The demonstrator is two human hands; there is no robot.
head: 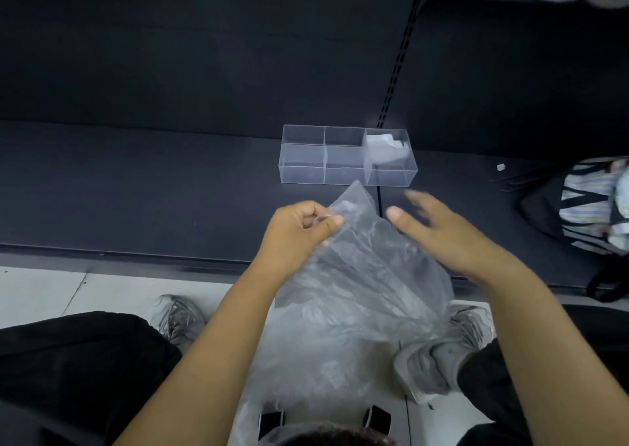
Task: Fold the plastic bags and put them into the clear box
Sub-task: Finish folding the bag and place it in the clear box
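Observation:
A translucent plastic bag (360, 275) hangs in front of me, over the front edge of a dark shelf (136, 187). My left hand (299, 228) pinches the bag's upper left corner between thumb and curled fingers. To the right of the bag is my right hand (439, 228), fingers spread and blurred, holding nothing. The clear box (303, 170), split into three compartments, stands on the shelf just beyond the bag. Its right compartment holds a folded white bag (386, 148). More crumpled plastic (306, 370) lies lower down, between my knees.
A black bag with striped cloth (578, 211) sits on the shelf at far right. A slotted upright (401, 54) runs up the dark back panel. My grey shoes (439, 360) stand on the pale floor below the shelf edge.

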